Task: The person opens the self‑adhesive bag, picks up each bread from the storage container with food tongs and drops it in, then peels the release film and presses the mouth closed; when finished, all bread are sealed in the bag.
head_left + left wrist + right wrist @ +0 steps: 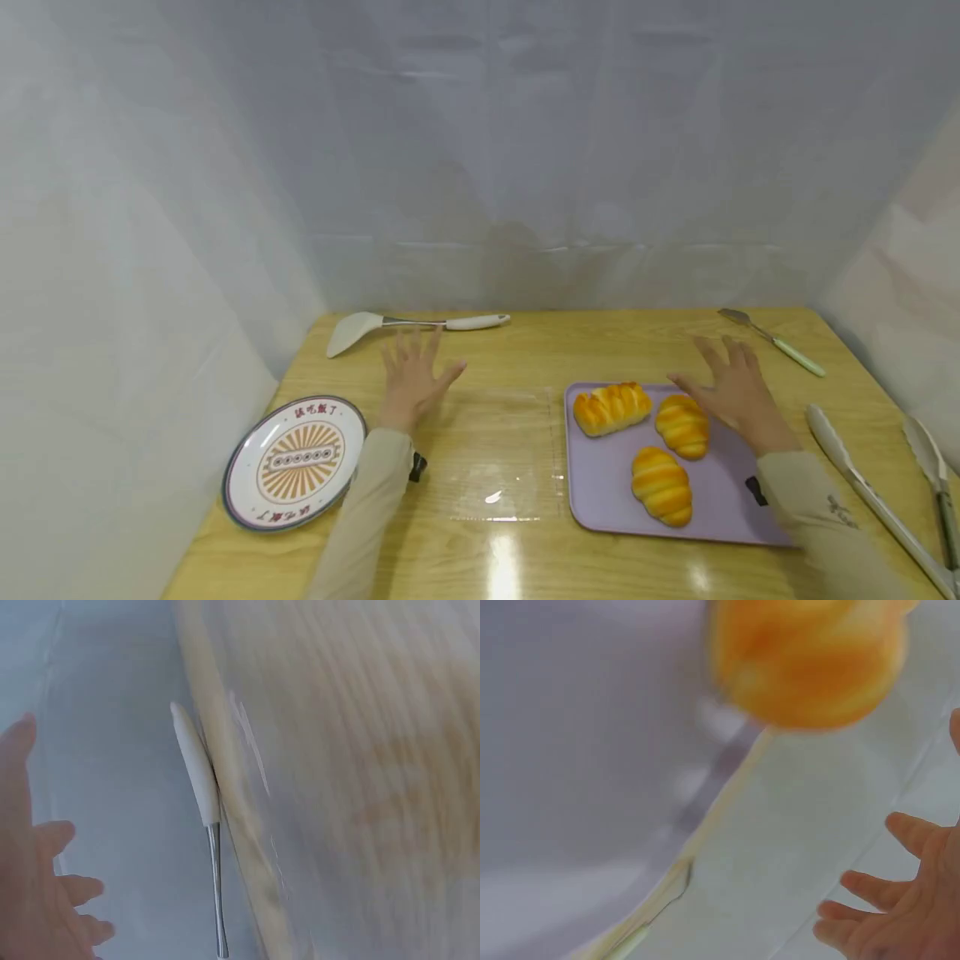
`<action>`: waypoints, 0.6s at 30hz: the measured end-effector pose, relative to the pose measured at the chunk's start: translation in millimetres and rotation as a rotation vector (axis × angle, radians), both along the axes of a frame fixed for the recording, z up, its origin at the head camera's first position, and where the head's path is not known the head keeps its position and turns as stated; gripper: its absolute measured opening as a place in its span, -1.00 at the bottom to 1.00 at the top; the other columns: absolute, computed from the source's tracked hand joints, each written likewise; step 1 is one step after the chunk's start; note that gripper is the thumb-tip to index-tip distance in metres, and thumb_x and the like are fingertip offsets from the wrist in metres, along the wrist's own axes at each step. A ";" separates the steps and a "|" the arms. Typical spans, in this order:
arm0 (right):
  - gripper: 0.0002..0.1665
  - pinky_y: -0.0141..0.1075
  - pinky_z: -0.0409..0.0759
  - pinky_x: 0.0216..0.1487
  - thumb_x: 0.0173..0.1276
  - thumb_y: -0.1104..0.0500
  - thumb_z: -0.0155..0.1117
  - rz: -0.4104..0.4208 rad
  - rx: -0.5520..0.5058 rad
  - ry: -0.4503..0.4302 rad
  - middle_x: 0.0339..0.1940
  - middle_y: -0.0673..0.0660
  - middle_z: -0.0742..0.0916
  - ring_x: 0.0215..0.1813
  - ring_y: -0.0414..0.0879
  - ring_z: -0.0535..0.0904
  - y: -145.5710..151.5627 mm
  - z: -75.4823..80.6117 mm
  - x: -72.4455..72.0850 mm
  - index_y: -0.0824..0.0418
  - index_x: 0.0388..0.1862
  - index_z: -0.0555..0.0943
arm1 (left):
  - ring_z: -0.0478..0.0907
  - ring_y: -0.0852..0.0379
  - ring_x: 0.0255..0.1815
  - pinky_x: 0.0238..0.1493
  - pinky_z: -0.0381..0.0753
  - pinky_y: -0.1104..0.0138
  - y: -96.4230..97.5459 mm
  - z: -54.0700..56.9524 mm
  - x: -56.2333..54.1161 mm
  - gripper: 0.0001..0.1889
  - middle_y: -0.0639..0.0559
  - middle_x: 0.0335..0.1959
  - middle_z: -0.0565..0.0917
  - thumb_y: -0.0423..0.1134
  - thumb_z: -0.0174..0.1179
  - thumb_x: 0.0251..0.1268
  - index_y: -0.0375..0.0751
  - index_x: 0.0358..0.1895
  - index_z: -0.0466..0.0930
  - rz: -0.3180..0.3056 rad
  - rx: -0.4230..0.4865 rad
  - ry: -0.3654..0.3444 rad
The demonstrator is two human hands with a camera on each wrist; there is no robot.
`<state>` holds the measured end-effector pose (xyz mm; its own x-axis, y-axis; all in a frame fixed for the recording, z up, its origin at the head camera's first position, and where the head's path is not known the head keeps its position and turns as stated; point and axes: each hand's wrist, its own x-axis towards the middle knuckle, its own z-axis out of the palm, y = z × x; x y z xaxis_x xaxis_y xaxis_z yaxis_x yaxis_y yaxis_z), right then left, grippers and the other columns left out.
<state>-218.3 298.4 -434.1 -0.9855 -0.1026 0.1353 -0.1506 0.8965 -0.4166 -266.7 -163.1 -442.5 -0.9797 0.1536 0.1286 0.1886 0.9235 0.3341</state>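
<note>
My left hand [414,385] hovers with its fingers spread, between the white-handled turner [352,332] and a clear plastic sheet or bag [495,458] lying on the wood. It grips nothing. In the left wrist view the turner's handle [196,769] lies beyond the fingers. Over the back of a purple tray [603,500], my right hand [742,400] is likewise spread and holds nothing. On the tray are two croissant-shaped breads [662,486] and a ridged bread loaf [612,408]. A croissant-shaped bread [810,660] looks large and blurred in the right wrist view.
A white patterned plate [300,462] sits at the left, partly behind the left sleeve. A small green-handled spatula [780,343] lies at the back right. Tongs [873,492] stretch along the right side. Pale sheeting [525,167] hangs behind and beside the table [570,350].
</note>
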 end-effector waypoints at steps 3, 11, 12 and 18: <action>-0.02 0.55 0.19 0.15 0.42 -0.30 0.07 0.032 -0.025 -0.035 0.40 0.67 0.12 0.39 0.65 -0.01 -17.9 5.8 6.7 0.29 0.54 0.08 | -0.23 -0.39 0.58 0.52 -0.40 -0.22 5.6 1.8 7.5 -0.17 -0.32 0.57 -0.09 0.37 -0.19 0.41 -0.07 0.57 -0.03 -0.025 0.074 -0.053; -0.21 0.02 0.53 -0.14 0.43 -0.13 0.18 0.172 -0.077 0.032 0.00 0.45 0.50 -0.10 0.18 0.46 -87.3 9.1 28.0 0.31 0.45 0.30 | 0.28 -0.26 0.43 0.45 0.25 -0.12 26.5 -6.6 29.6 -0.34 -0.26 0.42 0.32 0.18 -0.04 0.47 -0.23 0.41 0.32 -0.100 0.371 -0.262; -0.25 -0.03 0.54 -0.17 0.42 -0.11 0.21 0.188 -0.086 0.043 -0.04 0.42 0.53 -0.15 0.12 0.47 -96.1 7.4 30.5 0.31 0.42 0.35 | 0.36 -0.25 0.36 0.40 0.33 -0.10 28.8 -8.9 32.2 -0.36 -0.27 0.36 0.38 0.15 -0.02 0.47 -0.26 0.39 0.34 -0.123 0.391 -0.274; -0.40 -0.36 0.41 -0.45 0.38 0.05 0.27 0.303 -0.157 0.036 -0.48 0.12 0.55 -0.47 -0.19 0.34 -141.5 -7.3 39.4 0.37 0.28 0.49 | 0.54 -0.05 0.01 0.10 0.58 0.06 39.1 -20.7 44.3 -0.45 -0.20 0.02 0.60 0.05 0.12 0.42 -0.29 0.27 0.48 -0.242 0.422 -0.307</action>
<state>-178.8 156.9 -441.3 -0.9078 -0.3650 0.2065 -0.4171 0.7340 -0.5360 -222.4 -124.0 -463.2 -0.9253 0.3749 -0.0570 0.2141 0.6407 0.7373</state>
